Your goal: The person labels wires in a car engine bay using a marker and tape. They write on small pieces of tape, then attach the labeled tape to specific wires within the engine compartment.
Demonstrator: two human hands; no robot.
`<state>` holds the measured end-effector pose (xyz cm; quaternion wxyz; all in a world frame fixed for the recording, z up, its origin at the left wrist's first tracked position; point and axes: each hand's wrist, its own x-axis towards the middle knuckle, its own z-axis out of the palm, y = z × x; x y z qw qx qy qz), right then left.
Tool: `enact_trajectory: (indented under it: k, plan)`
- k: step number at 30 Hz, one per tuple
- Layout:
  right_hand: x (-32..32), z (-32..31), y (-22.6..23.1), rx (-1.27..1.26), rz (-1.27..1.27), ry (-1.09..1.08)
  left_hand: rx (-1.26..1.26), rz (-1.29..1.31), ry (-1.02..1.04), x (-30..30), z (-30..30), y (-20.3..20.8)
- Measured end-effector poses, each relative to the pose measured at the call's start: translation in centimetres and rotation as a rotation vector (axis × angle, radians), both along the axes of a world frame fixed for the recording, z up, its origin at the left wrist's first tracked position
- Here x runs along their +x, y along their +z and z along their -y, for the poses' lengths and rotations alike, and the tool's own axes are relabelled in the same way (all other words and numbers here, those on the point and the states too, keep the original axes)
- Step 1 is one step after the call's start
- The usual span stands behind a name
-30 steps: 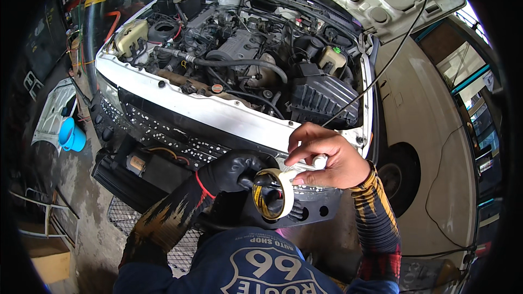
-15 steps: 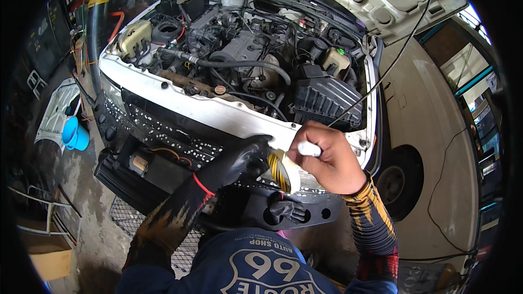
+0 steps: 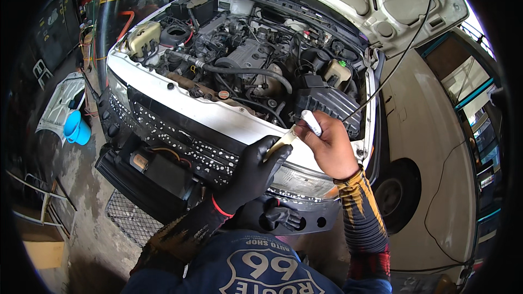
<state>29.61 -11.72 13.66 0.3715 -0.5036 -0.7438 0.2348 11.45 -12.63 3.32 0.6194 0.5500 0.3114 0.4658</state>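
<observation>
Tape roll [image 3: 282, 142], cream, held up before white car [image 3: 190, 106]. Left hand [image 3: 251, 171], black-gloved, closed round roll, hiding much of it. Right hand [image 3: 332, 148], bare, curled on white marker [image 3: 311, 122]; whether it pinches roll's edge too, can't tell. Roll probably light, firm, sticky; best held by outer rim. Marker likely stiff, slick; grip mid-barrel.

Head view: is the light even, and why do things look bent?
Head view: light is uneven, with glare beyond the raised hood and dark panels at left; head view: the wide fisheye lens blackens the corners and likely bows the pale vehicle at right; head view: the gloved left hand looks fairly sharp.
</observation>
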Motion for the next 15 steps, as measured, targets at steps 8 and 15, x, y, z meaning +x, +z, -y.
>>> enact_trajectory:
  k: [8, 15]
  plan:
    - [1.4, 0.6, -1.3, -0.027, -0.029, -0.044, 0.794, -0.206, 0.454, 0.9, -0.7, -0.6]
    - [-0.2, 0.2, -3.4, -0.012, -0.362, -0.045, 0.723, -0.362, 0.470, -0.8, -2.1, -1.5]
